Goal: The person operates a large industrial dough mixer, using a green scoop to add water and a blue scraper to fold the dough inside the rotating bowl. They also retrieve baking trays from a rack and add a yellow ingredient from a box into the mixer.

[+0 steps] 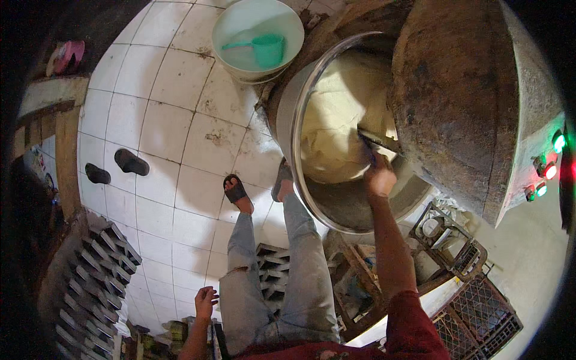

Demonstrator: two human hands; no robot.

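The right arm stretches far forward and up, nearly straight, its forearm bare below a red sleeve at the near edge. The right hand (379, 178) is closed, knuckles up, wrist in line with the forearm. The left arm hangs low at the near left, elbow bent; the left hand (205, 300) is loosely open, fingers relaxed and slightly curled.

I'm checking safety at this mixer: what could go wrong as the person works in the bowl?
The right hand holds a scraper inside the mixer bowl, beside indicator lights that glow; if it turned, the hand might be caught. Reaching one-handed in sandals on stained tiles could mean a slip.
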